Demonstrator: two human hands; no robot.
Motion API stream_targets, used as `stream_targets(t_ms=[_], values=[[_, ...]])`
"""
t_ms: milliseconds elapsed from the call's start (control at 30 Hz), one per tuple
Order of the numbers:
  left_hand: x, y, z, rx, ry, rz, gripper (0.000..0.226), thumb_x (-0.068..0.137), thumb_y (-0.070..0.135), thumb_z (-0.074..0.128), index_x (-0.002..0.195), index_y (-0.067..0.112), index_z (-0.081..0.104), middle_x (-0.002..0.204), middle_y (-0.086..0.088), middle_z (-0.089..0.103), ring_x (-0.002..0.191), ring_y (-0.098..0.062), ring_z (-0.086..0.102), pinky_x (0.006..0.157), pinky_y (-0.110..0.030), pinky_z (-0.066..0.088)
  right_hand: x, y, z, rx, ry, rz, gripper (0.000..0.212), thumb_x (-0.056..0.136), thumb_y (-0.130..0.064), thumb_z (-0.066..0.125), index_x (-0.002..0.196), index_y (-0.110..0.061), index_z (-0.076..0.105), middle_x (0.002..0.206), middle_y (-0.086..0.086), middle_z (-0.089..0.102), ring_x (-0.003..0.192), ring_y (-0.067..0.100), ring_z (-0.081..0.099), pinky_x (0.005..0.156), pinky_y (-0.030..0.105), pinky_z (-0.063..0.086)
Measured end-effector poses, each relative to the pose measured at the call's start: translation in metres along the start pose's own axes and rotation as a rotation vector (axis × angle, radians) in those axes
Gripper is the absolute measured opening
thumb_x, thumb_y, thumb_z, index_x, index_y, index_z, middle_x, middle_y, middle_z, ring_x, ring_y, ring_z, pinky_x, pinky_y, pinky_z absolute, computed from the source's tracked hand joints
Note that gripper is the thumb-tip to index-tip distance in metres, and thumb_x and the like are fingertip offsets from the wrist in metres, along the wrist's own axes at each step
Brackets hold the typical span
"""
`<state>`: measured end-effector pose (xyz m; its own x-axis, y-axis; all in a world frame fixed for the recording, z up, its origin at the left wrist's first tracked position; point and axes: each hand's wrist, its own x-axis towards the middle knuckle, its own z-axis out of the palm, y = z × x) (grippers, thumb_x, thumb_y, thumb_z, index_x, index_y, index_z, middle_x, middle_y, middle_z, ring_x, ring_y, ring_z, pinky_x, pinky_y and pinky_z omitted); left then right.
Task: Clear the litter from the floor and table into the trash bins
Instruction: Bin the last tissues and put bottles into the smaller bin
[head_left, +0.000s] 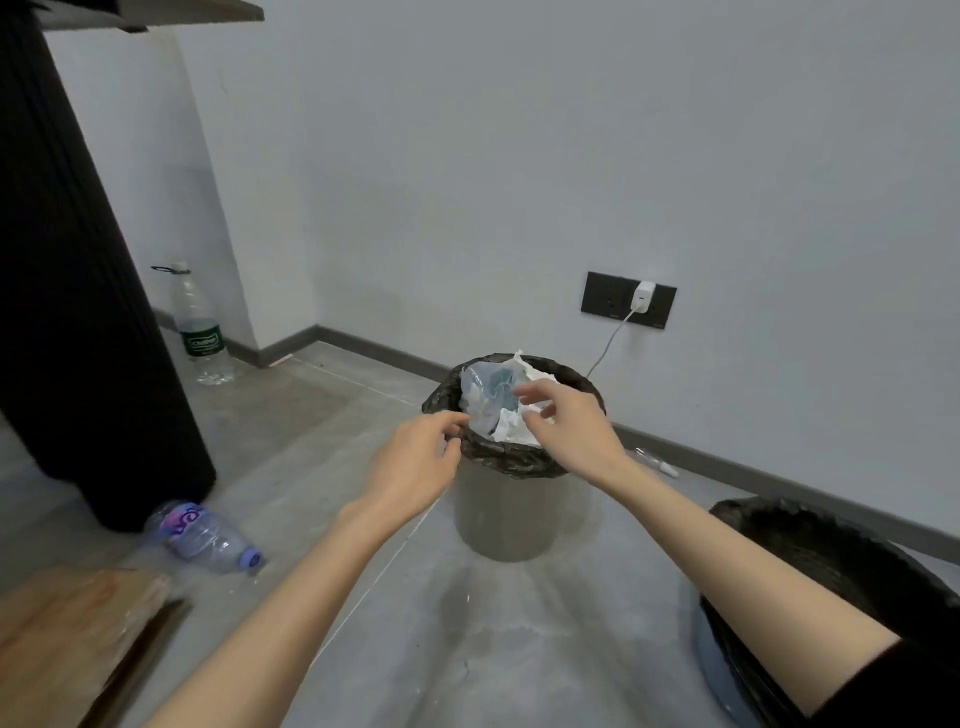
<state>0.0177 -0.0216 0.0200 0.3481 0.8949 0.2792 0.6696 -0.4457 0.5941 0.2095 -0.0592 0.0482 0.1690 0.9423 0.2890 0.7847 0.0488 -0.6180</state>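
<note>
Litter (493, 400) sits heaped at mid-frame in the grey bin (506, 514); my right grip (563, 421) hangs loosely spread above it, my left grip (421, 457) pinching the liner (511, 460). Pressing carelessly could spill the heap or tip the bin.

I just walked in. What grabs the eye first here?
Two bare arms reach to a grey bin at centre, the left hand at its black liner, the right hand over crumpled plastic litter. A purple-capped bottle lies on the floor, lower left.
</note>
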Motion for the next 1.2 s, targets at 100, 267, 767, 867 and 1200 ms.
stream_targets(t_ms=[100,267,767,867,1200], values=[[-0.024,-0.018,-0.015,0.025,0.021,-0.023,0.033,0.091,0.023,0.05,0.122,0.032,0.059,0.114,0.011,0.066,0.107,-0.015,0.06,0.093,-0.037,0.048,-0.029,-0.021,0.018,-0.011,-0.082,-0.044,0.029,0.088,-0.02,0.053,0.113,-0.03,0.064,0.105,-0.016,0.066,0.084,0.005,0.06,0.085,0.031,0.051],[-0.067,-0.056,-0.037,0.029,0.049,-0.082,0.031,0.09,0.025,0.052,0.12,0.032,0.06,0.113,0.012,0.066,0.104,-0.014,0.062,0.092,-0.036,0.049,-0.064,-0.047,0.053,-0.062,-0.197,-0.1,0.031,0.086,-0.02,0.054,0.112,-0.034,0.064,0.105,-0.018,0.067,0.086,0.005,0.06,0.086,0.033,0.051],[-0.137,-0.207,-0.062,-0.012,0.09,-0.391,0.034,0.087,0.01,0.053,0.119,0.019,0.063,0.113,0.002,0.068,0.1,-0.019,0.064,0.089,-0.029,0.048,-0.08,-0.095,0.198,-0.026,-0.456,-0.115,0.031,0.089,-0.017,0.055,0.118,-0.026,0.062,0.115,-0.008,0.067,0.091,0.016,0.063,0.086,0.027,0.047],[-0.134,-0.242,-0.041,0.004,0.025,-0.479,0.041,0.086,0.013,0.052,0.125,0.022,0.057,0.122,-0.002,0.063,0.101,-0.026,0.061,0.09,-0.033,0.047,-0.073,-0.087,0.227,-0.051,-0.497,-0.098,0.033,0.089,-0.015,0.056,0.12,-0.023,0.062,0.12,-0.004,0.065,0.101,0.019,0.062,0.09,0.027,0.043],[-0.085,-0.327,0.017,0.193,-0.225,-0.595,0.057,0.093,0.021,0.045,0.146,0.03,0.026,0.141,-0.013,0.045,0.124,-0.033,0.047,0.098,-0.035,0.041,-0.042,-0.044,0.276,-0.032,-0.525,0.014,0.033,0.089,-0.018,0.054,0.118,-0.03,0.06,0.118,-0.01,0.063,0.088,0.014,0.06,0.088,0.034,0.049]])
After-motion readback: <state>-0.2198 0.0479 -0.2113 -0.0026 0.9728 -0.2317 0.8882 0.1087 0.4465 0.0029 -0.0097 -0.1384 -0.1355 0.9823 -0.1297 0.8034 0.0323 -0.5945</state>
